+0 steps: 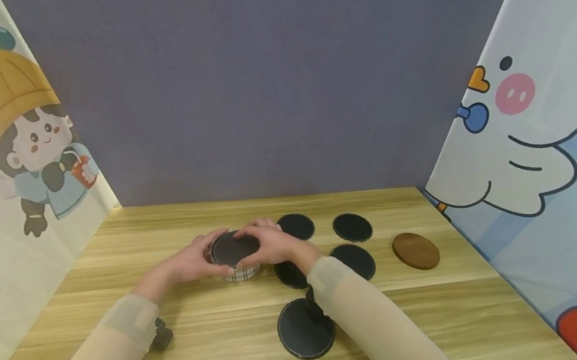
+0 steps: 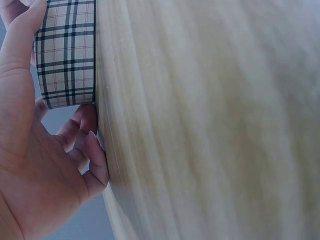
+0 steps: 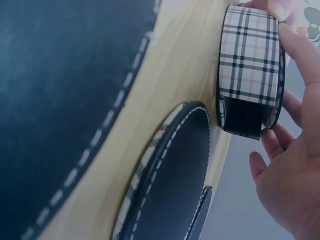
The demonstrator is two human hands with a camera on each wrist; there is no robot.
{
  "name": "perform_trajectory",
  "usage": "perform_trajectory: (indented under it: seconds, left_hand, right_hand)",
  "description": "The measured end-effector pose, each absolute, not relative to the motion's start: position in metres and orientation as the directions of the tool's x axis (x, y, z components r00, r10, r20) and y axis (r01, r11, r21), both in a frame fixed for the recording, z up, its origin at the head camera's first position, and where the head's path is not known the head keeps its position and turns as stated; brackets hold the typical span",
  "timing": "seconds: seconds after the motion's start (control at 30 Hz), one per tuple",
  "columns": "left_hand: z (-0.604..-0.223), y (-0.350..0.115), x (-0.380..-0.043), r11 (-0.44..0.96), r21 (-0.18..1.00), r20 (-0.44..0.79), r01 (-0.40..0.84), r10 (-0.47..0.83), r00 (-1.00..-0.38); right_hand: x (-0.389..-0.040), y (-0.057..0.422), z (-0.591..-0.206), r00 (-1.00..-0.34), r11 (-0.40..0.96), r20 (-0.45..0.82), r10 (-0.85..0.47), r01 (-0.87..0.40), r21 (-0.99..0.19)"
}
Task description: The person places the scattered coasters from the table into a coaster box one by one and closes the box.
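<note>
A round coaster holder (image 1: 233,248) with a black top and a plaid side stands on the table, left of the middle. My left hand (image 1: 193,261) grips its left side, thumb in front; my right hand (image 1: 274,244) curls over its right edge. In the left wrist view, the plaid holder (image 2: 66,55) sits against the thumb. A dark slot shows in the side of the holder (image 3: 250,55) in the right wrist view; what is inside cannot be seen. Black round coasters with pale stitching, such as the near coaster (image 1: 306,335), lie right of the holder.
Other black coasters lie flat at the back (image 1: 353,228) and under the right forearm (image 1: 353,260), which partly covers some. A brown round disc (image 1: 416,250) lies farther right. A grey panel (image 1: 267,87) stands behind the wooden table (image 1: 221,342), with printed cloth walls on both sides.
</note>
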State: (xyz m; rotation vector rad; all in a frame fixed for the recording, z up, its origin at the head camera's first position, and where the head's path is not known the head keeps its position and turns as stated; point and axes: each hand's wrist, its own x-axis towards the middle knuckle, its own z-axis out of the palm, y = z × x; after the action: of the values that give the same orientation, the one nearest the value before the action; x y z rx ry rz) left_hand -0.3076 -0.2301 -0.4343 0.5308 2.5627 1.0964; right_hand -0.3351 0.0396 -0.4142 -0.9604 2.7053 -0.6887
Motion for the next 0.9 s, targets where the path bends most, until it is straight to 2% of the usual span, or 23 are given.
perform_trajectory:
  seconds: [0.47, 0.67, 0.9]
  left_hand:
    - [-0.434, -0.229, -0.308, 0.648, 0.726, -0.118, 0.229, 0.446, -0.887]
    - [-0.435, -0.227, -0.309, 0.656, 0.719, -0.107, 0.230, 0.431, -0.896]
    - [-0.436, -0.228, -0.309, 0.649, 0.726, -0.093, 0.230, 0.424, -0.901]
  right_hand:
    - [-0.333, 0.049, -0.411, -0.760, 0.670, -0.023, -0.649, -0.558, -0.489]
    - [-0.326, 0.071, -0.408, -0.763, 0.654, -0.006, -0.647, -0.550, -0.519]
    - [-0.312, 0.107, -0.404, -0.727, 0.577, 0.024, -0.686, -0.564, -0.591]
